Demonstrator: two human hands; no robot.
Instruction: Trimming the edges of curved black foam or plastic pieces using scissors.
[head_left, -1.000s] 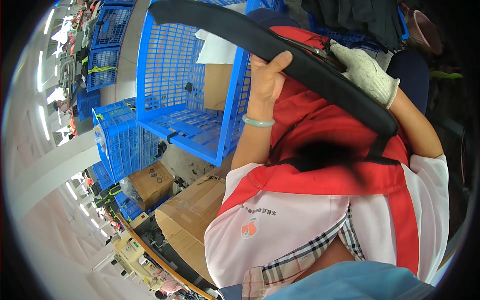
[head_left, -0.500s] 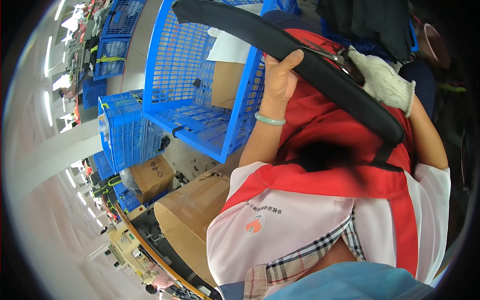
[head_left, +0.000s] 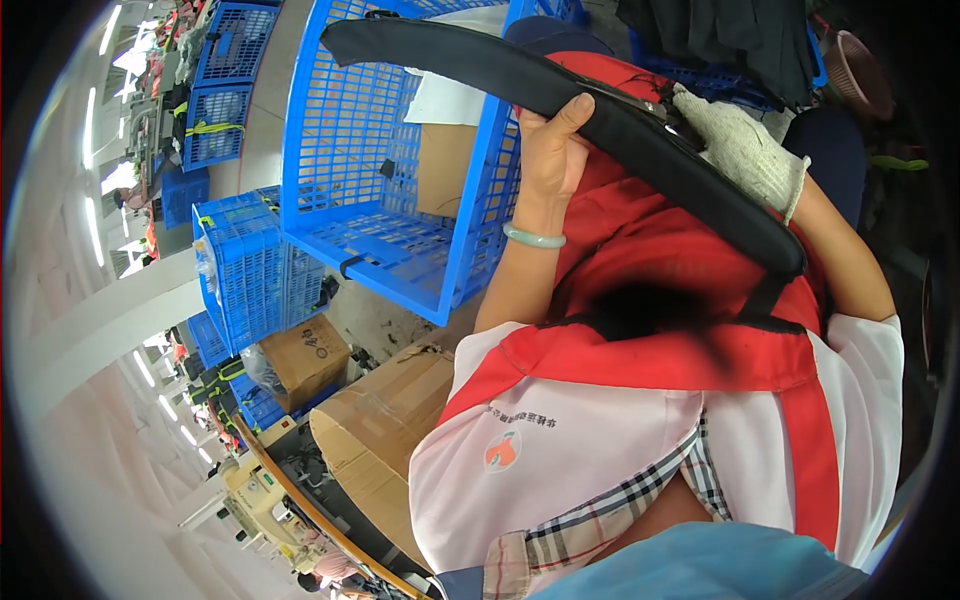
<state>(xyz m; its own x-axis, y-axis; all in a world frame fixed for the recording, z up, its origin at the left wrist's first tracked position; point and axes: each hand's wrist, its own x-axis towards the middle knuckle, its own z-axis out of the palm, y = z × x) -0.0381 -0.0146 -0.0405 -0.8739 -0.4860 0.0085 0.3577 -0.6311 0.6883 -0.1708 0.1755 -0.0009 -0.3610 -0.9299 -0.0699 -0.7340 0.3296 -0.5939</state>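
A long, curved black padded strap slants across my lap, its narrow end over the blue basket and its wide end near my right forearm. My bare left hand grips it near the middle, thumb on top and the other fingers mostly hidden behind it. On the strap's far side is my right hand, in a white knit glove and curled round what look like scissors. Their blades point left along the strap's far edge. Glove and strap hide most of them. Beneath lies my red apron.
A large blue plastic basket stands left of my lap, with cardboard and white material inside. Stacked blue crates and cardboard boxes are farther left. Black pieces hang at the top right beside a pinkish basket.
The strap and both hands have shifted slightly left in the picture. The left hand keeps its hold on the strap, and the gloved hand stays at its far edge.
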